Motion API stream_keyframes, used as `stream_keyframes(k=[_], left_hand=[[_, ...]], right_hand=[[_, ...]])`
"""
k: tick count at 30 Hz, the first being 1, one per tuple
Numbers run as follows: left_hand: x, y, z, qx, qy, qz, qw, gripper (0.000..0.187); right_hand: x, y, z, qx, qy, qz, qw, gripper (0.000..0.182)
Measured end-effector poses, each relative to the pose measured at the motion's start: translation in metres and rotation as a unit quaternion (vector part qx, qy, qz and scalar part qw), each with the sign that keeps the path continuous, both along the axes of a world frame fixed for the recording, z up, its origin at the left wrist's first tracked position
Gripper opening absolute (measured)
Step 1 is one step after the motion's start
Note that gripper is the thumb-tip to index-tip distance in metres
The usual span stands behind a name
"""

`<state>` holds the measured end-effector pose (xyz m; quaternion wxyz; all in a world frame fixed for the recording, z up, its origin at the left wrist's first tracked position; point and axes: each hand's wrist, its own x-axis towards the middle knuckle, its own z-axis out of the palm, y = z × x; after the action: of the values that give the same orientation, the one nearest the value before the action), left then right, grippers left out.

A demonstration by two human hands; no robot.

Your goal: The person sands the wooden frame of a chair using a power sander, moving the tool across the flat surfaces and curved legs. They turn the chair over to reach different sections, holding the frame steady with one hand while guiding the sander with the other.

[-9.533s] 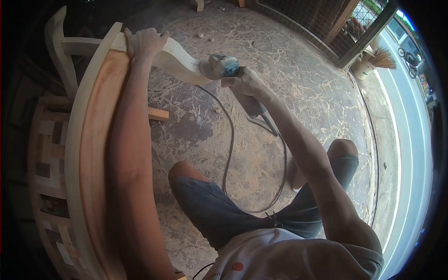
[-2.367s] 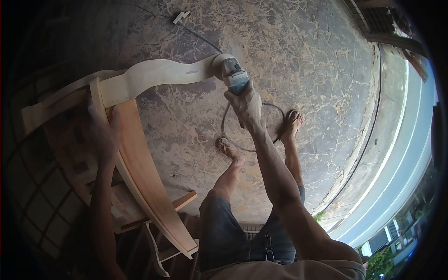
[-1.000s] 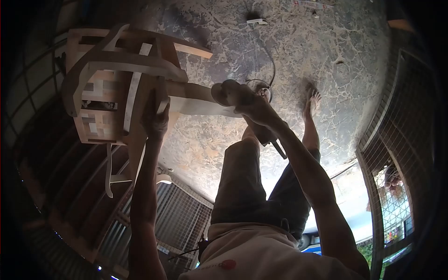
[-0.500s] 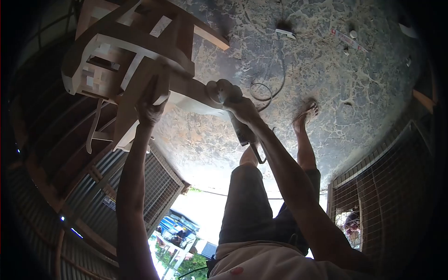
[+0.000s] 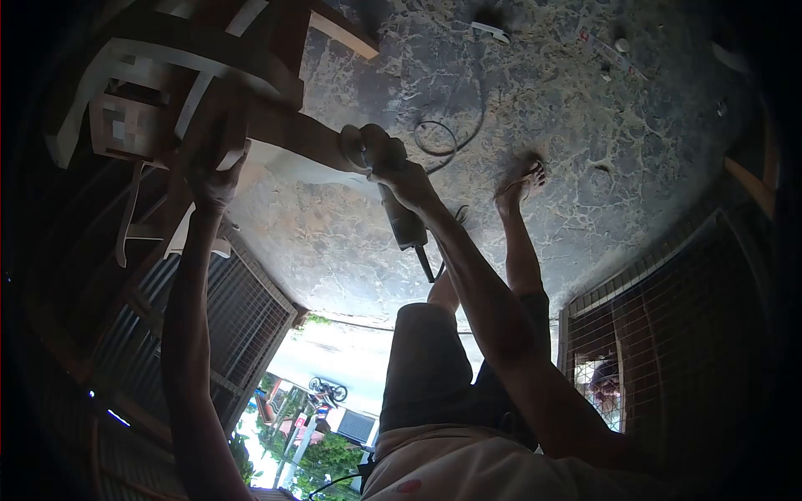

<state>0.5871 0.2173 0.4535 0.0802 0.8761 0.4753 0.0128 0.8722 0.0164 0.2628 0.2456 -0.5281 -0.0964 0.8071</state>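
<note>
A wooden chair-like frame [image 5: 192, 58] with curved parts and slats fills the upper left. My left hand [image 5: 215, 185] is closed on one of its broad wooden parts, and some of its fingers are hidden behind the wood. My right hand [image 5: 393, 163] grips the head end of a handheld power tool [image 5: 405, 227], whose body hangs down below the hand. The tool's round disc [image 5: 354, 147] is at the end of a curved wooden piece [image 5: 296, 138], seemingly touching it.
A cable [image 5: 455, 154] loops over the mottled floor [image 5: 576, 225] near my bare foot [image 5: 522, 179]. A white-ended object [image 5: 490, 32] lies farther up. Wire-mesh panels stand at left [image 5: 242, 309] and right [image 5: 618, 334]. A motorcycle [image 5: 327, 390] is outside.
The whole view has shifted, so the frame, both hands and the tool appear farther left. The tool stays at the curved wooden piece. A motorcycle now shows outside.
</note>
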Motion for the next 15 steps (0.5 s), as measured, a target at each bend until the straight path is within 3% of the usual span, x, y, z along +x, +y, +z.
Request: stream_keyframes(k=[12, 15], left_hand=[[-0.015, 0.002, -0.006, -0.004, 0.007, -0.002, 1.000, 0.059], [-0.015, 0.003, -0.007, 0.007, 0.015, 0.001, 1.000, 0.060]], right_hand=[[0.004, -0.049, -0.049, 0.021, -0.159, 0.182, 0.970, 0.064], [0.006, -0.058, -0.052, 0.037, -0.215, 0.185, 0.958, 0.069]])
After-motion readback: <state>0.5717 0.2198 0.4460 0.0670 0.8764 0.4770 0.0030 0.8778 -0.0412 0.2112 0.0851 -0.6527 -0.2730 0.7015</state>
